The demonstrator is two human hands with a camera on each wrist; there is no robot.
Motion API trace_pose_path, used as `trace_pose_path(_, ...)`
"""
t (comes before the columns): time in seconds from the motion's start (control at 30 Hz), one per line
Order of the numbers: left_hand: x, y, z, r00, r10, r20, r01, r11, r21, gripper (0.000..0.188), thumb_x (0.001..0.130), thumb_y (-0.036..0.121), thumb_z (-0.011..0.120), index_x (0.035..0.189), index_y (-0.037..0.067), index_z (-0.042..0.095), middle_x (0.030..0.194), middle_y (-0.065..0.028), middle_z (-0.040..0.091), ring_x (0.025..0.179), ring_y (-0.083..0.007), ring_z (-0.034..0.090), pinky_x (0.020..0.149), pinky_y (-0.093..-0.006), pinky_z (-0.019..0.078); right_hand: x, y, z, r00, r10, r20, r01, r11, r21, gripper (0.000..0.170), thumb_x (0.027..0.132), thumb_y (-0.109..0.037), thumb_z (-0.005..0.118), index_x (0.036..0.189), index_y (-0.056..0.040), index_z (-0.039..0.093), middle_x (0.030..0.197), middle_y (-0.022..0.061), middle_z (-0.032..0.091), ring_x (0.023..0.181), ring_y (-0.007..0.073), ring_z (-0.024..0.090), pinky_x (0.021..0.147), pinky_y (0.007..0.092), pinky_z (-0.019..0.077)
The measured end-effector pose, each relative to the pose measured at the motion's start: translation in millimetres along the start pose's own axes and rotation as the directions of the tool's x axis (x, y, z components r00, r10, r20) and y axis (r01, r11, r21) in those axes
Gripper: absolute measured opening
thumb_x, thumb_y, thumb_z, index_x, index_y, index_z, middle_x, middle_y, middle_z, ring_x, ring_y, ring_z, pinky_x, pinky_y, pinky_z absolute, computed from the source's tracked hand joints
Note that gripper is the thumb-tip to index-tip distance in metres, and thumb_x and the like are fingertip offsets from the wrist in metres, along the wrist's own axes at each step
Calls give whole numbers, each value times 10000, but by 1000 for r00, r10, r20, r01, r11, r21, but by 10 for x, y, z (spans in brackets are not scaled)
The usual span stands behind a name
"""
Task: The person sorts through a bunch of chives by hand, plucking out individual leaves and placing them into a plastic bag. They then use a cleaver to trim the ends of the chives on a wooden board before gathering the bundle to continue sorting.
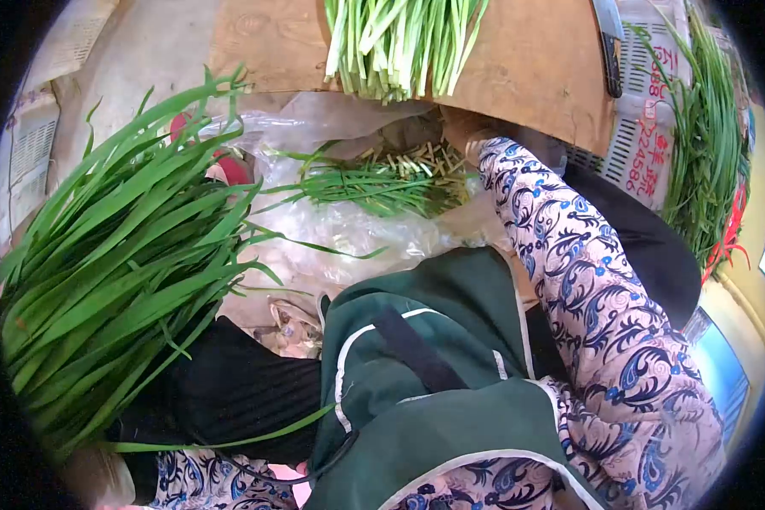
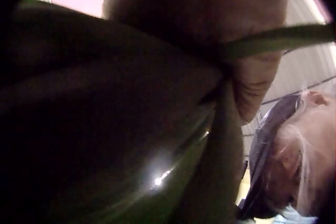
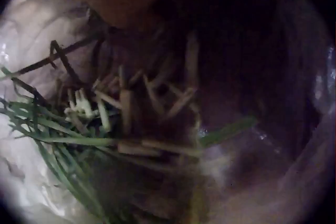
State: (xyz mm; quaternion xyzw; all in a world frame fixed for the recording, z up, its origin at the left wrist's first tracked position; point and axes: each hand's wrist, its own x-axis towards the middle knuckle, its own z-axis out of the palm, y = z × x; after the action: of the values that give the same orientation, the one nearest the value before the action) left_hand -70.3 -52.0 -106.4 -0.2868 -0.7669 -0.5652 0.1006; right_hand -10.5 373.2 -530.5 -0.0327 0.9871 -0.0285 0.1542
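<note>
At the lower left of the head view, my left hand (image 1: 98,480) grips a big bunch of garlic chives (image 1: 119,280), its long flat leaves fanning up and forward. The left wrist view has the hand (image 2: 210,8) close against the dark leaves (image 2: 105,92). My right hand (image 1: 465,129) reaches down at the board's near edge, over a clear plastic bag (image 1: 314,225) with green scraps and short cut stem ends (image 1: 416,161). Dim light in the right wrist view hides its fingers; cut stems (image 3: 126,108) lie below it. Another chive bunch (image 1: 399,47) rests on the board, pale ends towards me.
The wooden board (image 1: 527,72) spans the top of the head view, with a knife (image 1: 610,51) at its right edge. Beyond stands a white crate (image 1: 646,110) with red writing, next to more long greens (image 1: 710,144). A green apron (image 1: 433,340) covers the lap.
</note>
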Motion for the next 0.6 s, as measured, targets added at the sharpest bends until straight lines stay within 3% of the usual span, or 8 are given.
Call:
trace_pose_path(0.1, 35, 15, -18, 988, 16, 155, -27, 997, 71, 437, 820, 141, 664, 1203, 255, 487, 1155, -82, 531, 960, -239, 486, 837, -383, 422, -135, -329, 251, 990, -61, -128, 53, 996, -66, 332, 906, -194, 515, 1169, -26, 628, 1038, 162, 696, 947, 390, 666, 801, 476, 533)
trace_pose_path(0.2, -7, -4, 195, 999, 1, -43, 5, 991, 134, 440, 820, 154, 657, 1222, 195, 482, 1116, -103, 530, 955, -246, 487, 833, -386, 424, -294, -1147, -314, 959, -13, 283, -15, 995, 96, 297, 883, -238, 547, 1060, -39, 678, 995, 170, 694, 905, 373, 675, 783, 489, 528)
trace_pose_path(0.27, -37, -11, 176, 991, -52, -121, 61, 996, 69, 441, 825, 155, 646, 1230, 135, 472, 1083, -122, 525, 943, -251, 491, 819, -391, 432, -414, -1657, -602, 856, -168, 489, 136, 986, 99, 323, 872, -231, 587, 1125, -41, 647, 1094, 167, 670, 994, 297, 674, 833, 482, 524)
trace_pose_path(0.33, -39, -40, 43, 996, -85, -35, 83, 995, -61, 446, 834, 153, 634, 1236, 77, 457, 1058, -136, 519, 932, -256, 496, 807, -396, 439, -762, -1998, -375, 819, -415, 396, 293, 896, 334, 359, 820, -292, 646, 1088, -52, 653, 1044, 158, 666, 922, 301, 676, 796, 448, 527)
trace_pose_path(0.37, -31, -49, -8, 997, -80, 11, 81, 992, -92, 451, 838, 151, 629, 1240, 51, 450, 1048, -141, 516, 928, -258, 499, 802, -397, 442, -1035, -2160, -233, 849, -437, 296, 277, 846, 455, 308, 827, -279, 628, 1035, -54, 655, 988, 178, 666, 915, 340, 668, 795, 445, 523)
trace_pose_path(0.43, -25, -44, -58, 998, -24, 65, 27, 999, -47, 463, 843, 143, 619, 1252, 20, 439, 1039, -146, 515, 926, -261, 505, 807, -397, 449, -1245, -2360, -159, 584, -812, 2, 646, 466, 605, 286, 842, -265, 608, 1041, -64, 652, 990, 199, 663, 960, 372, 649, 837, 443, 505)
trace_pose_path(0.5, -41, -29, -92, 998, -24, 58, 27, 999, -46, 470, 848, 135, 610, 1263, 5, 434, 1035, -147, 518, 930, -262, 514, 830, -395, 458, -1301, -2454, -384, 175, -976, 129, 532, 204, 822, 335, 858, -268, 606, 1142, -95, 639, 1100, 181, 654, 1036, 352, 632, 899, 443, 480)
trace_pose_path(0.6, -76, 10, -15, 995, -82, 56, 90, 985, -150, 473, 850, 127, 608, 1268, -12, 435, 1049, -154, 533, 959, -270, 540, 889, -398, 472, -1975, -2425, 410, 228, -947, 226, 315, 292, 903, 324, 860, -260, 604, 1141, -110, 662, 1109, 141, 681, 1014, 313, 649, 867, 415, 486)
